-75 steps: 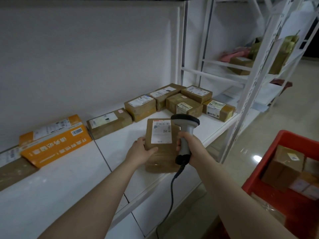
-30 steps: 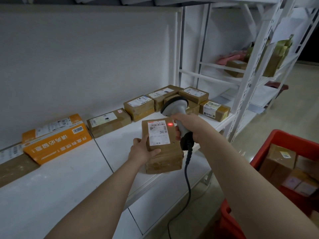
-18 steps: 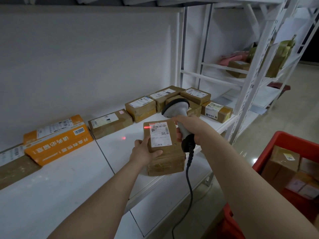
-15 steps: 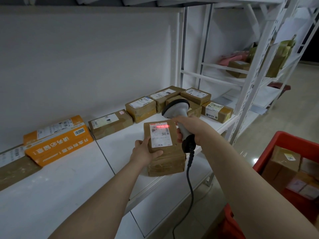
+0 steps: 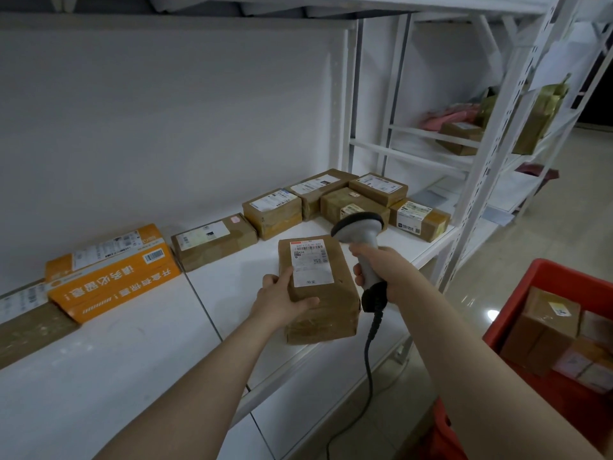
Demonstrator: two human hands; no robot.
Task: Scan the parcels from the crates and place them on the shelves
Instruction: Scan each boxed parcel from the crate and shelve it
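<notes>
Fingers point(image 5: 285, 275) on one parcel point(image 5: 328, 308), one scanner point(image 5: 360, 232)

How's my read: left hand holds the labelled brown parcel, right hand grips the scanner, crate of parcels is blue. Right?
No: the head view shows the crate is red, not blue. The left hand does hold the labelled brown parcel, and the right hand grips the scanner.

One head-worn camera looks forward and down, close over the white shelf point(image 5: 132, 353); the red crate point(image 5: 517, 313) sits at lower right.
</notes>
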